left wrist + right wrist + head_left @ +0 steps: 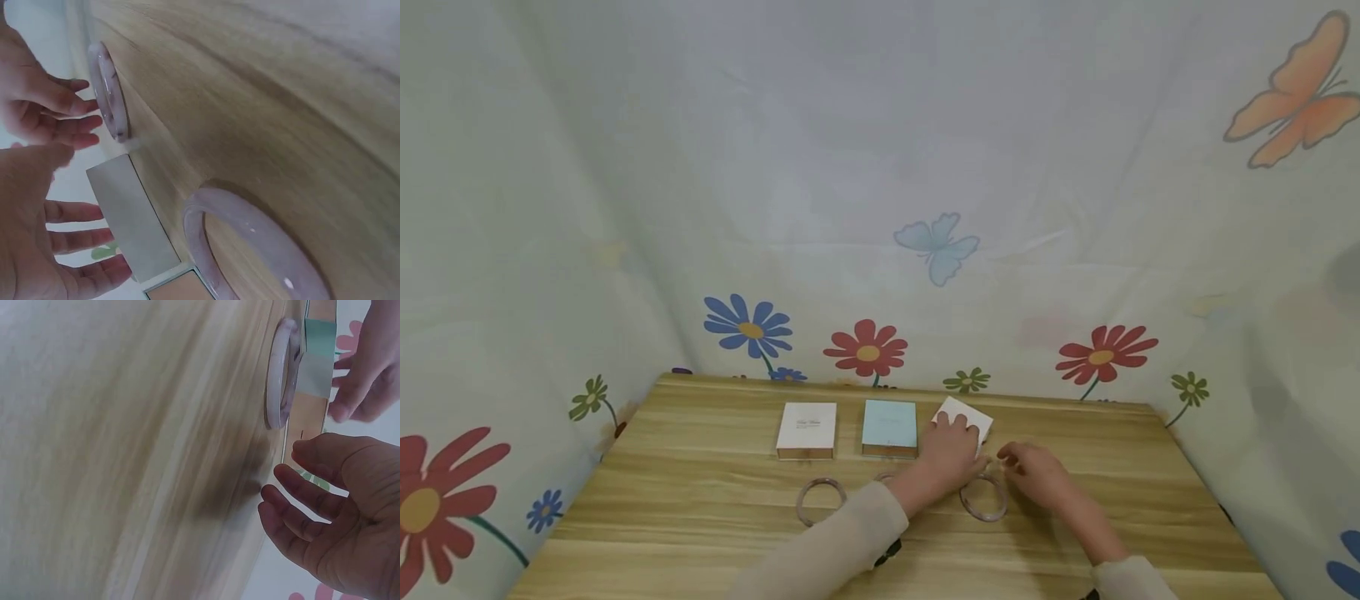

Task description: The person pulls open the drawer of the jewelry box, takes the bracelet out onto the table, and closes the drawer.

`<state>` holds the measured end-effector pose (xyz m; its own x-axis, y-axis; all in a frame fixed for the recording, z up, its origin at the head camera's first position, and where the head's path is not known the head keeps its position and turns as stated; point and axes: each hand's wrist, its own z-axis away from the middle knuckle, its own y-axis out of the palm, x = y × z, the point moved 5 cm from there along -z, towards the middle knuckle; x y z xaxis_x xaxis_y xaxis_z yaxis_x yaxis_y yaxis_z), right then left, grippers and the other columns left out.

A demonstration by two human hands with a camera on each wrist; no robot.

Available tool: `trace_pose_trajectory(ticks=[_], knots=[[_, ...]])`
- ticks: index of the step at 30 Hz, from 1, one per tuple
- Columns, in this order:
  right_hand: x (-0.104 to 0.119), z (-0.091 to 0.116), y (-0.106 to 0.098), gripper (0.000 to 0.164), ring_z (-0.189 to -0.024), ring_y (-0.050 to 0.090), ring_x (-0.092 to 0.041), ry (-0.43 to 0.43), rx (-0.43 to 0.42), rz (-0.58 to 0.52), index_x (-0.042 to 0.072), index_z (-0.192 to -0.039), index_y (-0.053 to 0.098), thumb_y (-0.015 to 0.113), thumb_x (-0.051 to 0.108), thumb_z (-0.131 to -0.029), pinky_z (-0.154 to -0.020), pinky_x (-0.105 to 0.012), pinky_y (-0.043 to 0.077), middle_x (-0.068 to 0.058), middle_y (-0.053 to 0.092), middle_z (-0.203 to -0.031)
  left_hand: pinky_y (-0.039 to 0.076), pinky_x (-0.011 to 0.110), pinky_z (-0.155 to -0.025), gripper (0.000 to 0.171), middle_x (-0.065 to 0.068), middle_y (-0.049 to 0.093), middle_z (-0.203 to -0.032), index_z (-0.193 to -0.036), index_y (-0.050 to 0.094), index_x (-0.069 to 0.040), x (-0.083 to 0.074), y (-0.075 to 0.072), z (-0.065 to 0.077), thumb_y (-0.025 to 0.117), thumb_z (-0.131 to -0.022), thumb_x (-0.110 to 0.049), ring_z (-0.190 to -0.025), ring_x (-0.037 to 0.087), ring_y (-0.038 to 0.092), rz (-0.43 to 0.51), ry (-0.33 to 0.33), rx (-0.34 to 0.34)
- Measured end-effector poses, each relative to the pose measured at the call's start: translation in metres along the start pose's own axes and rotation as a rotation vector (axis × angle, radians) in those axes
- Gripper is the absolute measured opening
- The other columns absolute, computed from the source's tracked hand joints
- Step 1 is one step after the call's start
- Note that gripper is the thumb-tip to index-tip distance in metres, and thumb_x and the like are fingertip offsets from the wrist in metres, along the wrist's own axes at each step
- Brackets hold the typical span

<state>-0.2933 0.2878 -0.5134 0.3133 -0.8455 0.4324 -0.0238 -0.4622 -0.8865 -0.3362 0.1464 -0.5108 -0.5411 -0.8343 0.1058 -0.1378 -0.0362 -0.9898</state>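
Observation:
My left hand [951, 450] rests its fairly straight, spread fingers on a white box [958, 408] that stands askew at the table's back. The thumb is apart from the box's top. To the right, my right hand [1037, 473] hovers over the table with loosely bent fingers, holding nothing. Beside it lies a pale purple, marbled bangle [987, 519]. A second bangle [250, 231] lies near the left hand, mostly hidden by the left forearm in the head view. A third bangle [801, 502] sits farther left.
A light blue box [890, 423] and another white box [807, 422] with printed lettering stand left of the askew box. The wooden table [685, 500] ends at a flower-and-butterfly printed cloth [850, 167] behind and at both sides.

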Motion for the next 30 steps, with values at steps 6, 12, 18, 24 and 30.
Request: trace_pose_trajectory(ticks=[6,12,18,24,30], knots=[[0.012,0.001,0.001,0.017,-0.084,0.068,-0.027,-0.072,-0.024,0.040,-0.001,-0.102,0.070,0.069,-0.004,-0.085,-0.072,-0.038,0.056,-0.011,0.069,-0.091,0.049,0.037,-0.093,0.038,-0.006,0.057,-0.123,-0.126,0.062,-0.031,-0.003,-0.001,-0.003,0.060,-0.097,-0.056,-0.112,0.023,0.053,-0.041,0.014,-0.007],[0.017,0.004,0.001,0.016,-0.082,0.068,-0.025,-0.114,-0.050,0.061,0.003,-0.101,0.070,0.073,0.000,-0.086,-0.070,-0.035,0.055,-0.009,0.070,-0.091,0.050,0.035,-0.090,0.032,-0.010,0.060,-0.118,-0.119,0.067,-0.032,-0.001,-0.004,-0.003,0.064,-0.096,-0.053,-0.109,0.019,0.055,-0.017,0.040,-0.026],[0.016,0.003,0.005,0.014,-0.081,0.067,-0.023,-0.101,-0.039,0.062,0.005,-0.100,0.071,0.075,0.005,-0.087,-0.069,-0.034,0.054,-0.006,0.069,-0.091,0.051,0.038,-0.091,0.031,-0.010,0.061,-0.120,-0.123,0.068,-0.032,0.002,-0.003,-0.005,0.066,-0.096,-0.046,-0.111,0.018,0.057,0.021,0.074,-0.017],[0.015,0.004,0.005,0.014,-0.081,0.067,-0.023,-0.100,-0.044,0.077,0.004,-0.099,0.072,0.075,0.003,-0.086,-0.070,-0.034,0.054,-0.006,0.069,-0.090,0.053,0.030,-0.088,0.031,-0.006,0.063,-0.115,-0.119,0.070,-0.024,0.012,0.001,-0.008,0.074,-0.092,-0.038,-0.104,0.015,0.062,0.042,0.234,-0.051],[0.013,0.004,0.005,0.015,-0.082,0.068,-0.023,-0.079,-0.047,0.079,0.004,-0.100,0.072,0.071,0.000,-0.085,-0.070,-0.035,0.054,-0.006,0.070,-0.091,0.050,0.022,-0.082,0.020,-0.004,0.064,-0.107,-0.108,0.070,-0.017,0.021,0.000,-0.009,0.077,-0.092,-0.026,-0.092,0.011,0.062,0.102,0.407,-0.041]])
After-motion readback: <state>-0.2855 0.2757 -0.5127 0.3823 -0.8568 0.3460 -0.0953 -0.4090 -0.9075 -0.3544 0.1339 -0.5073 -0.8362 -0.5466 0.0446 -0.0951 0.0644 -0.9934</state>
